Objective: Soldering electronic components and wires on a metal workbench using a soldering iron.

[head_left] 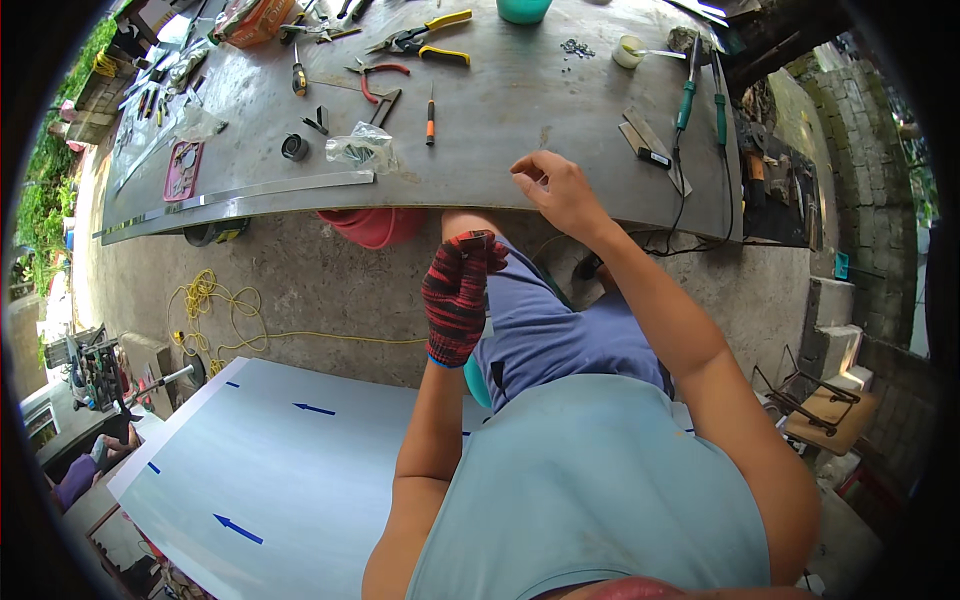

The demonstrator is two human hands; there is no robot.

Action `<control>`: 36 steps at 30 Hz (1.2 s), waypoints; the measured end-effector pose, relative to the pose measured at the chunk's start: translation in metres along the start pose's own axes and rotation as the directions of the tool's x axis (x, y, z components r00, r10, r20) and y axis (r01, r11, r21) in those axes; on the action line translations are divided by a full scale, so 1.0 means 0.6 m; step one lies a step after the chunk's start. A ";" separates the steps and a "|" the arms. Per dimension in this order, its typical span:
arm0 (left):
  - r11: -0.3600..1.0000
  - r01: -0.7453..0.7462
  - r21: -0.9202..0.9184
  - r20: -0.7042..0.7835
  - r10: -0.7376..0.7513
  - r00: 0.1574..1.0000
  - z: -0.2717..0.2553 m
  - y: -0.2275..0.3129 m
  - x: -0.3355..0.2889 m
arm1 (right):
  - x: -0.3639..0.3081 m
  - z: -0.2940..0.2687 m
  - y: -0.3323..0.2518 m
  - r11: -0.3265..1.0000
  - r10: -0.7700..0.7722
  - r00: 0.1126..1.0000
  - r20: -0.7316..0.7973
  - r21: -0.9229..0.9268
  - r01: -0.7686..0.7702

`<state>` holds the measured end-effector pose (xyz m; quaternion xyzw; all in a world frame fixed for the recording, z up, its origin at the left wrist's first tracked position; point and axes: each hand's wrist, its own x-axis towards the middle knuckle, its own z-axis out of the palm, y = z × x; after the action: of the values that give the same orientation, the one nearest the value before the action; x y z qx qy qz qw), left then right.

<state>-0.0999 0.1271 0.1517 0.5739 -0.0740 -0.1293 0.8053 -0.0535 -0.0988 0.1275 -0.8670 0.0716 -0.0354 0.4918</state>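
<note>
The gloved left hand's [458, 300] fingers pinch what looks like a small dark piece [477, 240] short of the desk's [520, 110] front edge; the bare right hand's [562, 195] fingers curl loosely, empty. Thick knit could let the piece slip to the concrete floor [335, 290]; soldering irons [686, 105], if hot, might burn a straying right hand

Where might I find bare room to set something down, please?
A bare patch lies between the thin orange screwdriver and the metal strips, beyond the right hand. It's crowded leftward, around the pliers, plastic bag and pink tray.
</note>
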 end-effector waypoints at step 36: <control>0.962 -0.089 0.260 -0.420 0.195 0.886 -0.248 0.014 0.010 | 0.476 0.208 -0.106 0.995 -0.030 0.909 0.417 0.104 -0.014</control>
<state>-0.0532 0.2627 0.1100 0.6716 0.0538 0.0736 0.7353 0.2505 -0.0061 0.1153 -0.8280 -0.0407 0.1451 0.5402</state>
